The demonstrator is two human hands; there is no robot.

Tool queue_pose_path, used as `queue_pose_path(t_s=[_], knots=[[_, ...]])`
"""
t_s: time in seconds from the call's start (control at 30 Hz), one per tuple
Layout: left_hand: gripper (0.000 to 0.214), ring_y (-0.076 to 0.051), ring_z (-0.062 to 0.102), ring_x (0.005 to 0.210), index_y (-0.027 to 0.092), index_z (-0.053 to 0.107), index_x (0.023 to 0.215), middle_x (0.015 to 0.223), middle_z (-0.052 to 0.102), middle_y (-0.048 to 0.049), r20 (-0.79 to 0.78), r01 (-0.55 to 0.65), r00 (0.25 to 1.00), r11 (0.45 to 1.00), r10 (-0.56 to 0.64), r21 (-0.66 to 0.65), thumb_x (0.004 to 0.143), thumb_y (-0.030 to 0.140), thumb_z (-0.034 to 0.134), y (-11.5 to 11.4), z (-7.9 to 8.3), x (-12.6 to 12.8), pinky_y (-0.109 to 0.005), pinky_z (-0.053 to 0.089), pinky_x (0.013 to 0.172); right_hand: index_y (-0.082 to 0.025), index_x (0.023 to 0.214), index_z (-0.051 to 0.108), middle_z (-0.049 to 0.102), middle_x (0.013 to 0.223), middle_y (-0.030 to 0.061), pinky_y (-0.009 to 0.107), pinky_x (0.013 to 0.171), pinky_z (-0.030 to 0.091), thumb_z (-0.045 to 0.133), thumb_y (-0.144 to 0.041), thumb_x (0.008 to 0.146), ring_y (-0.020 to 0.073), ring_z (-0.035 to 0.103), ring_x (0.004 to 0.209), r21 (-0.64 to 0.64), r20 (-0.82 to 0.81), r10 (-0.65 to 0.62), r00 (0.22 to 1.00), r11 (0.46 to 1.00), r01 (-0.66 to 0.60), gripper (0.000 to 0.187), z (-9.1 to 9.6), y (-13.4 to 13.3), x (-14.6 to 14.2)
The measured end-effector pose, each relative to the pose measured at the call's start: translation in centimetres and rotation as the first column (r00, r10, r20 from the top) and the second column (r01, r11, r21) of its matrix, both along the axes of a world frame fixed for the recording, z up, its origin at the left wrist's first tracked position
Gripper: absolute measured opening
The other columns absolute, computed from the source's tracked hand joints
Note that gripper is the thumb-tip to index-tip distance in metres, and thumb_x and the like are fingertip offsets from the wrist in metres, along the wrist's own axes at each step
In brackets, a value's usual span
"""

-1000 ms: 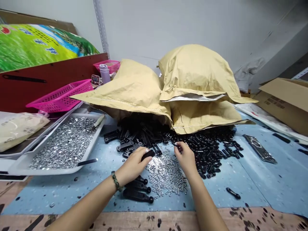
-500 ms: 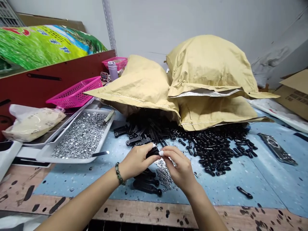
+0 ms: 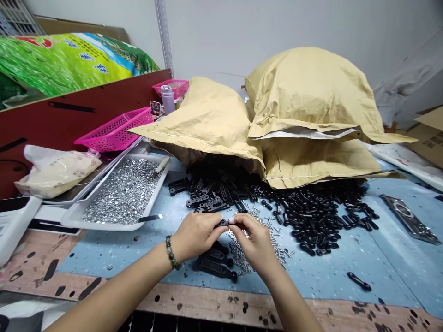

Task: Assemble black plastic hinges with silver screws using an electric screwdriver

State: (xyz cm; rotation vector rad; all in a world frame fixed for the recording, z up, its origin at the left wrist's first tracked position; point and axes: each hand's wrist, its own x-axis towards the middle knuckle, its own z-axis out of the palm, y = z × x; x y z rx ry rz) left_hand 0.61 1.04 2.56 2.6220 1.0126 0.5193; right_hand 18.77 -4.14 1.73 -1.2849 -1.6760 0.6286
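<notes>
In the middle of the view my left hand [image 3: 199,234], a beaded bracelet at its wrist, is closed on a small black plastic bar [image 3: 222,223]. The fingertips of my right hand [image 3: 255,239] are pinched at the bar's right end, and whatever lies between them is too small to make out. White coverings show on some fingertips. Under and beside my hands lie a patch of small silver nuts [image 3: 239,254] and scattered screws [image 3: 282,252]. Several longer black bars [image 3: 215,267] rest on the mat just below my left hand.
A white tray of silver nuts [image 3: 147,212] stands at the left by pink baskets [image 3: 116,133]. Behind my hands are heaped black bars [image 3: 207,191] and small black pieces [image 3: 318,216], under big tan sacks [image 3: 311,92]. One black piece [image 3: 359,281] lies at the right.
The view has shifted slightly left, so the scene sits further right. My hands have turned the black bar, and its end now shows between my fingertips.
</notes>
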Motion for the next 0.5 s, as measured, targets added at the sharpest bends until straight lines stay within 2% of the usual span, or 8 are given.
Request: queue_pose_path(t_s=[0.07, 0.1, 0.13, 0.2, 0.27, 0.4, 0.5], knots=[[0.028, -0.019, 0.056, 0.062, 0.020, 0.051, 0.075, 0.067, 0.058, -0.0007, 0.005, -0.049, 0.999, 0.997, 0.049, -0.061, 0.096, 0.038, 0.045, 0.3, 0.1, -0.2, -0.026, 0.030, 0.054, -0.021, 0.108, 0.054, 0.063, 0.096, 0.0047, 0.032, 0.075, 0.050, 0.055, -0.024, 0.089, 0.0181, 0.061, 0.083, -0.055, 0.053, -0.020, 0.998, 0.998, 0.023, 0.019, -0.9, 0.1, 0.4], [0.026, -0.019, 0.057, 0.062, 0.020, 0.052, 0.077, 0.066, 0.058, -0.0001, 0.022, -0.091, 0.995, 0.988, 0.095, -0.124, 0.095, 0.038, 0.045, 0.6, 0.2, -0.3, -0.026, 0.031, 0.055, -0.021, 0.110, 0.053, 0.062, 0.098, 0.0056, 0.034, 0.076, 0.049, 0.057, -0.024, 0.088, 0.0194, 0.060, 0.086, -0.067, 0.134, -0.029, 0.991, 0.997, 0.038, 0.023, -1.5, 0.1, 0.5], [0.024, -0.019, 0.057, 0.063, 0.021, 0.053, 0.081, 0.067, 0.058, 0.0006, 0.044, -0.134, 0.988, 0.969, 0.146, -0.205, 0.094, 0.039, 0.046, 0.9, 0.3, -0.5, -0.026, 0.033, 0.056, -0.021, 0.107, 0.055, 0.061, 0.098, 0.0062, 0.036, 0.077, 0.049, 0.058, -0.023, 0.087, 0.0211, 0.058, 0.088, -0.064, 0.249, -0.036, 0.968, 0.996, 0.054, 0.020, -2.0, 0.2, 0.6], [0.019, -0.019, 0.057, 0.066, 0.021, 0.054, 0.089, 0.070, 0.059, 0.0015, 0.081, -0.189, 0.969, 0.914, 0.232, -0.359, 0.093, 0.038, 0.045, 1.5, 0.3, -0.7, -0.026, 0.036, 0.059, -0.021, 0.089, 0.060, 0.059, 0.091, 0.0061, 0.039, 0.075, 0.047, 0.060, -0.019, 0.085, 0.0234, 0.055, 0.087, -0.028, 0.487, -0.055, 0.872, 0.996, 0.079, 0.004, -3.1, 0.5, 0.4], [0.017, -0.019, 0.057, 0.068, 0.021, 0.053, 0.092, 0.072, 0.060, 0.0016, 0.089, -0.180, 0.966, 0.878, 0.243, -0.443, 0.092, 0.035, 0.042, 1.9, 0.1, -0.8, -0.027, 0.038, 0.061, -0.020, 0.076, 0.060, 0.058, 0.085, 0.0052, 0.039, 0.073, 0.045, 0.061, -0.017, 0.084, 0.0234, 0.053, 0.082, 0.007, 0.618, -0.065, 0.783, 0.997, 0.077, 0.009, -3.9, 0.8, -0.2], [0.014, -0.021, 0.060, 0.076, 0.020, 0.055, 0.087, 0.080, 0.064, -0.0003, 0.066, -0.097, 0.987, 0.879, 0.144, -0.466, 0.088, 0.029, 0.045, 2.3, -0.7, -0.7, -0.029, 0.042, 0.068, -0.020, 0.073, 0.057, 0.058, 0.082, 0.0038, 0.040, 0.075, 0.042, 0.066, -0.024, 0.083, 0.0233, 0.051, 0.081, 0.020, 0.669, -0.064, 0.740, 0.997, 0.069, 0.014, -4.4, 1.0, -0.9], [0.014, -0.023, 0.061, 0.087, 0.020, 0.058, 0.093, 0.093, 0.067, -0.0026, 0.065, -0.049, 0.994, 0.891, 0.088, -0.452, 0.088, 0.028, 0.047, 2.7, -1.6, -0.7, -0.030, 0.043, 0.074, -0.021, 0.079, 0.055, 0.057, 0.085, 0.0049, 0.039, 0.075, 0.043, 0.058, -0.023, 0.087, 0.0234, 0.051, 0.083, 0.033, 0.599, -0.100, 0.795, 0.994, 0.101, 0.009, -4.2, 0.4, -0.1]])
